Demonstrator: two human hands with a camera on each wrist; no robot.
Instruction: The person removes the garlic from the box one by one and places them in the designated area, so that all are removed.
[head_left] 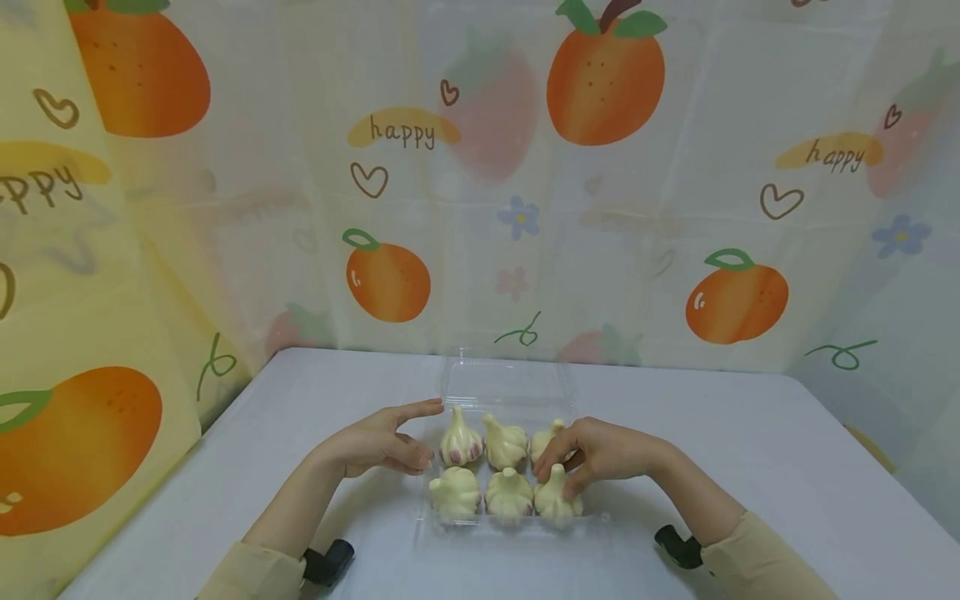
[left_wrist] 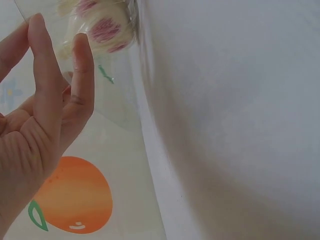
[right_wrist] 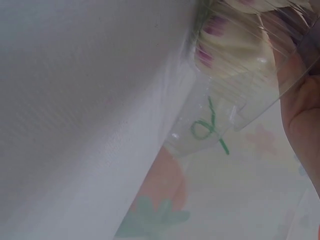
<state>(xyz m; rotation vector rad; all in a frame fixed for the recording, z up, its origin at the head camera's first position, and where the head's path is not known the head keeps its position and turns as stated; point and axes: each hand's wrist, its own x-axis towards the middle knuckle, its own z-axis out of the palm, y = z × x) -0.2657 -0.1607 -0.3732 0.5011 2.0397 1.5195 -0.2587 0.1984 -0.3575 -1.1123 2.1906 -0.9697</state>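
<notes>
Rows of pale garlic bulbs (head_left: 507, 442) stand in a clear plastic box (head_left: 517, 523), stems mostly upward. My right hand (head_left: 611, 450) reaches in at the right and grips the front right garlic bulb (head_left: 555, 500), its thumb on the near right side. The right wrist view catches part of this hand (right_wrist: 302, 107) beside and behind the clear wall. At the box's left side is my left hand (head_left: 375, 442), fingers extended with the fingertips right at the rim. In the left wrist view a purple-streaked garlic bulb (left_wrist: 102, 27) shows through plastic beyond the fingers.
The box's clear lid (head_left: 506, 379) lies folded back behind it. A white-covered table (head_left: 360, 375) lies beneath, with a fruit-printed curtain (head_left: 465, 250) behind it. Dark wrist devices (head_left: 330, 562) sit by both sleeves.
</notes>
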